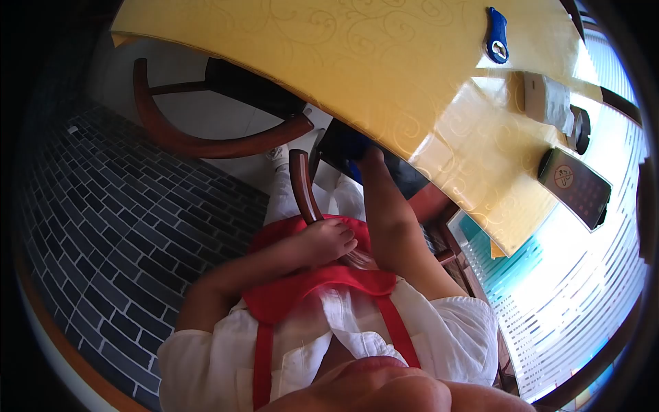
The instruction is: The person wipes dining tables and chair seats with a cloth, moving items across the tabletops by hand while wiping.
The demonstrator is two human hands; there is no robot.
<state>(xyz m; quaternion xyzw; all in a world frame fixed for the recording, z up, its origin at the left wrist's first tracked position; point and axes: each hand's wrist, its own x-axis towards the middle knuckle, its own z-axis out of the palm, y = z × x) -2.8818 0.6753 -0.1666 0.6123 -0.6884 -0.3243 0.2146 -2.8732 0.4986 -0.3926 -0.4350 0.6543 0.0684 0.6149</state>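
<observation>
My left hand point(331, 240) is curled in front of the red apron point(302, 292), close to the lower end of a curved brown wooden armrest point(303, 182). Something pale and thin point(357, 259) shows beside its fingers, too blurred to make out. My right arm reaches forward to the table edge. Of my right hand point(371, 156) only a dim part shows near a dark seat point(336, 147) with something blue on it. Its fingers are hidden in shadow, so what they touch cannot be seen.
A yellow patterned tablecloth point(309, 51) covers the table. On it lie a blue tool point(498, 38), a white tissue pack point(548, 101), a round dark object point(582, 130) and a dark panel with a no-smoking sign point(575, 189). Another wooden chair point(206, 145) stands left, by a grey brick surface point(130, 254).
</observation>
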